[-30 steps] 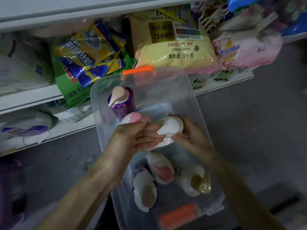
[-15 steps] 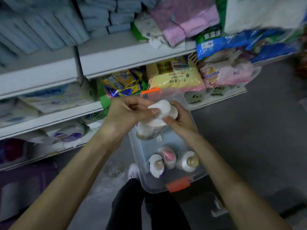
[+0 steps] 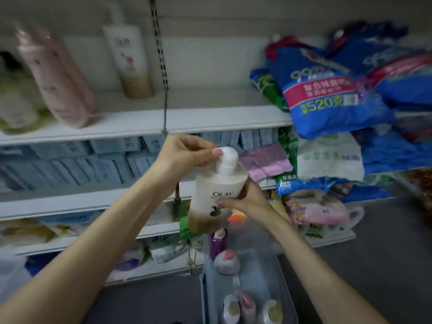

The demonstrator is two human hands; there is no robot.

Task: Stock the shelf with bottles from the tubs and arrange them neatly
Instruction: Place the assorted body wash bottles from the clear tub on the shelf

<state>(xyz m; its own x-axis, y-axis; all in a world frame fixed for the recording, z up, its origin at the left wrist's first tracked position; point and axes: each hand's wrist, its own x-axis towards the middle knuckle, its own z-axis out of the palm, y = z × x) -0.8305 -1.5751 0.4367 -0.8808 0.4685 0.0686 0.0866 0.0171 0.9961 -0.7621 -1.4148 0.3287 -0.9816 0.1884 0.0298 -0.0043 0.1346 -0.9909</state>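
Observation:
A white Olay pump bottle (image 3: pixel 216 195) with a beige bottom is held upright in front of the shelves. My left hand (image 3: pixel 187 153) pinches its white pump head from the left. My right hand (image 3: pixel 247 202) grips the bottle's body from the right. Below stands a clear plastic tub (image 3: pixel 205 298) holding several more bottles, among them a purple one (image 3: pixel 218 242) and a pink-capped one (image 3: pixel 228 261). On the upper shelf (image 3: pixel 145 122) stand a pink bottle (image 3: pixel 56 78), a white and beige Olay bottle (image 3: pixel 131 59) and a greenish bottle (image 3: pixel 16 108) at the far left.
Blue and red bags (image 3: pixel 332 90) are piled on the right of the upper shelf. Blue packets (image 3: pixel 70 164) fill the shelf below, with pink packs (image 3: pixel 266 160) and more bags to the right. A slotted upright (image 3: pixel 160 50) divides the shelving. Grey floor (image 3: pixel 374 265) lies at right.
Both hands have lifted the white bottle out of the tub and up to shelf height. The view has tilted upward, and the upper shelf with standing bottles is now in sight.

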